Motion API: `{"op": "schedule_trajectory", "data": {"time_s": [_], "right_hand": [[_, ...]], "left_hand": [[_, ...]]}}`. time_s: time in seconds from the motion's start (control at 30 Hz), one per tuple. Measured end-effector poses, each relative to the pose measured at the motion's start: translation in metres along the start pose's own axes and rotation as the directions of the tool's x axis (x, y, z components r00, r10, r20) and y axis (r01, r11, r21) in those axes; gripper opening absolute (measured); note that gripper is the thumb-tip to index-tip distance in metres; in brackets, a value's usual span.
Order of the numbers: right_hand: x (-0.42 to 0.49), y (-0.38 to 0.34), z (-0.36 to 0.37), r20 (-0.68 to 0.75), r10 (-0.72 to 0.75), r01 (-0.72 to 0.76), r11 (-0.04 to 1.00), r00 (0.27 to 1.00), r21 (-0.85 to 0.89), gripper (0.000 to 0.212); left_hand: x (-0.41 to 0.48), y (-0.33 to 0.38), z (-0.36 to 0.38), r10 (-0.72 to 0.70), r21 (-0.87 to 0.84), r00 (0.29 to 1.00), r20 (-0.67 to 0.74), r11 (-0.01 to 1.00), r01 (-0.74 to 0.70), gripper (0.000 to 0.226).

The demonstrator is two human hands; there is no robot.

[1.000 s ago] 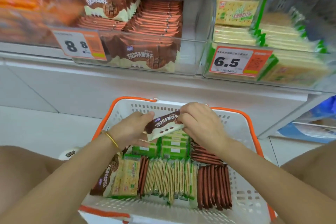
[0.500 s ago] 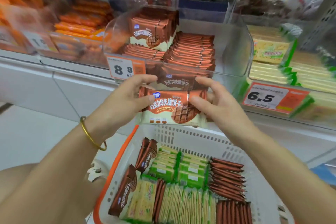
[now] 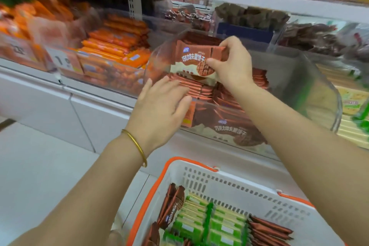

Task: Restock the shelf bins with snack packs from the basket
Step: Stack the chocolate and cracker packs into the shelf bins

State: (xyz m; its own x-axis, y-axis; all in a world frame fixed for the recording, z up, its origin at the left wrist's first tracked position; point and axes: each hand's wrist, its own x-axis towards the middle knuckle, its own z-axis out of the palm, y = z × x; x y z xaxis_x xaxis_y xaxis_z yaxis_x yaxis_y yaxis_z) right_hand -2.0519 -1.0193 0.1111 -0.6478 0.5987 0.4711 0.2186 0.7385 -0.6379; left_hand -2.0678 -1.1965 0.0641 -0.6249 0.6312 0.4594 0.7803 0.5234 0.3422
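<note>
The chocolate wafer pack (image 3: 191,60) sits in the right hand (image 3: 233,64), held by its right end. The thumb is pressed on the printed front near the wafer picture and the other fingers are curled over the top edge, so the pack is pinched between them. It stands upright with its face toward the camera and stretches away to the left of the grip.

Below the grip and a little in front of it, flat stacks of the same brown packs (image 3: 199,89) lie inside the clear plastic bin (image 3: 319,89), whose curved wall wraps round to the right of the hand. The held pack hangs just above those stacks. Whether its lower edge touches them cannot be told.

The left hand (image 3: 159,109) is below and to the left of the grip, fingers straight and slightly spread, holding nothing. Its fingertips reach over the bin's front edge onto the near stack. A gold bangle (image 3: 137,145) circles that wrist.

Well below both hands stands the white basket (image 3: 229,183) with an orange rim. It holds rows of green packs (image 3: 219,225), with more brown packs on either side of them (image 3: 173,205). Left of the grip, a neighbouring bin holds orange packs (image 3: 113,46).
</note>
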Motion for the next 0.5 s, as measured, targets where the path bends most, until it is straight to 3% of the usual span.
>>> {"op": "schedule_trajectory", "data": {"time_s": [0.13,0.5], "right_hand": [[0.007,0.003,0.013,-0.066,-0.007,-0.021,0.907,0.998,-0.42,0.049],[0.007,0.0,0.01,0.07,0.17,-0.128,0.907,0.983,-0.402,0.072]], "left_hand": [[-0.001,-0.004,0.003,0.008,0.05,1.0,0.017,0.999,-0.009,0.064],[-0.003,-0.006,0.005,0.025,0.063,0.999,0.027,0.998,-0.027,0.072]]}}
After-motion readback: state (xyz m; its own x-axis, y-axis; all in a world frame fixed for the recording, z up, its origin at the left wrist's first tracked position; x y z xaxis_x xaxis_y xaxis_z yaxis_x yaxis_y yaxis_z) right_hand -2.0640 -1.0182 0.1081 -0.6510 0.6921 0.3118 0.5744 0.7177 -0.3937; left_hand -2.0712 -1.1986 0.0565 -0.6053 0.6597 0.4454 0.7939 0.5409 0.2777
